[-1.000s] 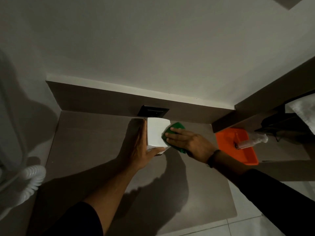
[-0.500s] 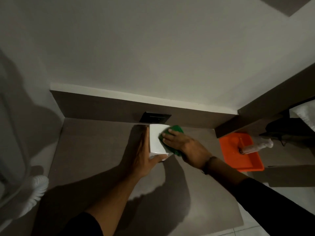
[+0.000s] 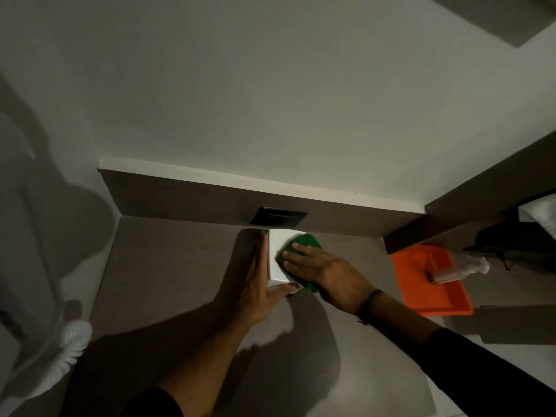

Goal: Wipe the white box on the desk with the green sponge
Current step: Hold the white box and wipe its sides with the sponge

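The white box [image 3: 276,256] stands on the brown desk [image 3: 168,266] near the back panel. My left hand [image 3: 255,281] clasps its left side, thumb along the near edge. My right hand [image 3: 322,270] lies flat on the green sponge [image 3: 307,240], pressing it onto the box's top; the fingers cover most of the sponge and the right half of the box.
A dark socket plate [image 3: 278,216] sits in the back panel just behind the box. An orange tray [image 3: 430,281] with a spray bottle [image 3: 457,267] lies to the right. A white coiled cord [image 3: 64,356] hangs at the left edge. The desk's front edge runs at the lower right.
My right hand has slid the sponge leftward, from the box's right side onto its top. The left hand has kept its hold. The camera view has shifted slightly.
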Demonstrator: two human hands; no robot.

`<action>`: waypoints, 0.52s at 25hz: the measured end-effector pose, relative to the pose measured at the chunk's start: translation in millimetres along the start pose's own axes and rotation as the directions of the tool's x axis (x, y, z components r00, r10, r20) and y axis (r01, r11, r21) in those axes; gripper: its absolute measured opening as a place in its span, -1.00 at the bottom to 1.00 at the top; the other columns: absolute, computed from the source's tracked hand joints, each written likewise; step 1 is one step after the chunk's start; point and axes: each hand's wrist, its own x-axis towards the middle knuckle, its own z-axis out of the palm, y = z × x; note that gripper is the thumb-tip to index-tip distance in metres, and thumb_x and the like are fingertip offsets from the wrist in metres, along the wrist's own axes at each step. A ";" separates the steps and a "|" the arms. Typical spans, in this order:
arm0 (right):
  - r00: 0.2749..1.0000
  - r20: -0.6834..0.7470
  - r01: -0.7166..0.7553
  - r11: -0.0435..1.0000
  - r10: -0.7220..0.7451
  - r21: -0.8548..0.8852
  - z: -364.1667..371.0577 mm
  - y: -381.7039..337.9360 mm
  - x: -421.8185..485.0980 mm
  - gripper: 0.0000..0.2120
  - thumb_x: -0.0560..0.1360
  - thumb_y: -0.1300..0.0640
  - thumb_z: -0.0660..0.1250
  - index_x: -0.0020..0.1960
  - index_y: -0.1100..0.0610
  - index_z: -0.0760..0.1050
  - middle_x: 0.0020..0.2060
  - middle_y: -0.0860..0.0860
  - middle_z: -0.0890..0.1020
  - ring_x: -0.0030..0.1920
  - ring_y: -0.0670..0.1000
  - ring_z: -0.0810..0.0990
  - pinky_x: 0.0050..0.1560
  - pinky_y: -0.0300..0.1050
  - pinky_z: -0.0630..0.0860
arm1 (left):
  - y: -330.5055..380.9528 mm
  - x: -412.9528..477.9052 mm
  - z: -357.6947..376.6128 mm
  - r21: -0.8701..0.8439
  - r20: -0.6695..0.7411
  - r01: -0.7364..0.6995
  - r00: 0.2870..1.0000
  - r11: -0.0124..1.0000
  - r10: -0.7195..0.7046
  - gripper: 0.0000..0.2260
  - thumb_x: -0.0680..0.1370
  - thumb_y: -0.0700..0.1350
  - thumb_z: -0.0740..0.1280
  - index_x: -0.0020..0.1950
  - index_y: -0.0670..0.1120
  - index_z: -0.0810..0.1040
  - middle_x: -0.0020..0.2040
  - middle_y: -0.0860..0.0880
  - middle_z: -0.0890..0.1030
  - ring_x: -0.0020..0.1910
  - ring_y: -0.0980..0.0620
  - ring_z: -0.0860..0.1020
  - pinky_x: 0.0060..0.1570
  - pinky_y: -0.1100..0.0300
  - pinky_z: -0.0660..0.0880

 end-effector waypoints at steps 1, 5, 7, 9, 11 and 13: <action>1.000 -0.019 0.003 1.000 -0.003 0.005 -1.5 7.3 -12.7 -0.28 0.42 0.36 0.40 0.52 0.03 0.33 0.54 -0.04 0.36 0.58 0.06 0.23 0.47 0.17 0.38 | -1.7 2.3 1.8 -0.012 0.032 0.004 0.999 1.000 -0.003 0.08 0.37 -0.01 0.68 0.71 -0.03 0.07 0.62 -0.06 0.36 0.56 0.01 0.39 0.53 -0.12 0.45; 0.979 -0.059 -0.193 0.980 0.195 0.038 -6.4 31.3 18.9 -0.30 0.46 0.41 0.35 0.53 0.01 0.32 0.53 -0.01 0.38 0.57 0.08 0.26 0.42 0.20 0.43 | 5.9 -0.1 -2.7 0.072 0.003 -0.011 1.000 0.997 0.011 0.08 0.43 0.09 0.62 0.72 0.06 -0.04 0.63 0.15 0.16 0.57 0.24 0.16 0.64 0.23 0.17; 0.978 -0.071 -0.190 0.980 0.194 0.060 -3.8 20.4 43.5 -0.37 0.51 0.34 0.34 0.53 0.04 0.32 0.53 0.02 0.38 0.57 0.12 0.26 0.46 0.21 0.39 | 10.3 -4.8 -4.8 0.065 -0.001 0.014 1.000 0.998 -0.014 0.06 0.46 0.22 0.56 0.71 0.17 -0.11 0.68 0.21 0.02 0.61 0.28 0.03 0.61 0.24 0.04; 0.988 -0.048 -0.143 0.988 0.145 0.057 0.4 3.3 38.2 -0.40 0.52 0.29 0.31 0.53 0.05 0.32 0.54 0.03 0.36 0.58 0.13 0.23 0.52 0.16 0.31 | 1.7 -4.0 -0.7 0.060 0.001 0.001 1.000 0.998 -0.001 0.04 0.45 0.25 0.53 0.72 0.11 -0.06 0.69 0.14 0.10 0.63 0.19 0.13 0.64 0.12 0.14; 0.998 -0.035 -0.053 0.998 0.054 0.026 3.8 -10.5 5.8 -0.35 0.48 0.31 0.34 0.53 0.04 0.32 0.55 0.00 0.34 0.59 0.10 0.20 0.53 0.12 0.26 | -3.5 -1.6 1.3 0.062 0.028 0.025 0.999 0.998 -0.027 0.03 0.42 0.20 0.56 0.71 0.00 0.04 0.65 -0.02 0.30 0.59 0.01 0.33 0.58 -0.13 0.38; 1.000 -0.025 0.015 1.000 -0.014 0.004 8.9 -11.3 -30.5 -0.26 0.41 0.37 0.39 0.53 0.02 0.32 0.56 -0.04 0.32 0.60 0.07 0.18 0.54 0.09 0.23 | 6.7 -3.9 -2.8 0.066 0.059 0.062 0.996 0.996 -0.066 0.00 0.43 0.00 0.62 0.70 -0.03 0.08 0.60 -0.10 0.39 0.51 0.00 0.41 0.52 -0.14 0.44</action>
